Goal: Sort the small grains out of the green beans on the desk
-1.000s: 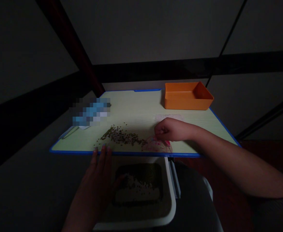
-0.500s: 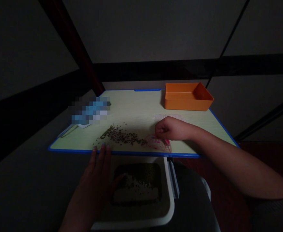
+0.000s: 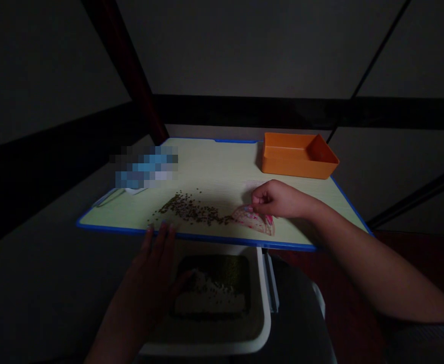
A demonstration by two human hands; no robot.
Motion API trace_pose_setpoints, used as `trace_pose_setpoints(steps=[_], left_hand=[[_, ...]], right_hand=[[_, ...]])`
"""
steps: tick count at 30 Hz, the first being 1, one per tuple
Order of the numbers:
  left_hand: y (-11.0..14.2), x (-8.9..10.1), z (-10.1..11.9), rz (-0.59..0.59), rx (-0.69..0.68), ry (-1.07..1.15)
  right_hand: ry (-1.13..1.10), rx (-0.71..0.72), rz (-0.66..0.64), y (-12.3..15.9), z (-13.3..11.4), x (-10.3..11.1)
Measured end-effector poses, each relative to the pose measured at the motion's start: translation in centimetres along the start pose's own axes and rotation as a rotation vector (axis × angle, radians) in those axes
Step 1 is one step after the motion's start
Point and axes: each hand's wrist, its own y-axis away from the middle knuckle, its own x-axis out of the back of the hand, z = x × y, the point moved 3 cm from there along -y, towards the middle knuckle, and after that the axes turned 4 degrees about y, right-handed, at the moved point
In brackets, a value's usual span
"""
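Grains [image 3: 195, 208], dark and too many to count, lie scattered on the worktop [image 3: 214, 167] beside the curled right hand [image 3: 273, 198], whose grasp cannot be told. Of two containers, one white bin [image 3: 264, 323] below the near edge holds more grains; one orange box [image 3: 296, 168] stands far right. The left hand [image 3: 149, 273] rests released, fingers extended, at the edge.

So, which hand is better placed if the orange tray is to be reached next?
Probably the right hand: it is over the table, nearer the orange tray. The left hand is farther off, its fingertips at the table's near edge. Whether the right's curled fingers hold anything is unclear.
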Motion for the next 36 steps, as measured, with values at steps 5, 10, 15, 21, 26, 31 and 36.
trace_pose_setpoints(steps=[5, 10, 15, 21, 26, 31, 36], left_hand=[[-0.2, 0.2, 0.3, 0.004, 0.009, 0.015], [-0.5, 0.5, 0.5, 0.009, 0.013, 0.024], [-0.2, 0.3, 0.5, -0.010, 0.016, 0.027], [0.0, 0.2, 0.4, -0.043, 0.037, 0.060], [0.0, 0.0, 0.6, -0.046, 0.066, 0.088], [-0.1, 0.1, 0.7, -0.042, 0.101, 0.106], [-0.2, 0.2, 0.7, -0.041, 0.111, 0.125]], right_hand=[[-0.012, -0.005, -0.025, -0.2, 0.2, -0.5], [-0.060, 0.015, -0.069, -0.3, 0.4, -0.8], [-0.100, 0.023, -0.092, -0.2, 0.8, -0.7], [-0.181, 0.074, -0.125, -0.1, 0.8, -1.0], [-0.211, 0.040, -0.145, -0.1, 0.7, -1.3], [-0.160, -0.042, -0.093, 0.0, 0.7, -1.1], [-0.139, -0.039, -0.073, -0.1, 0.5, -1.1]])
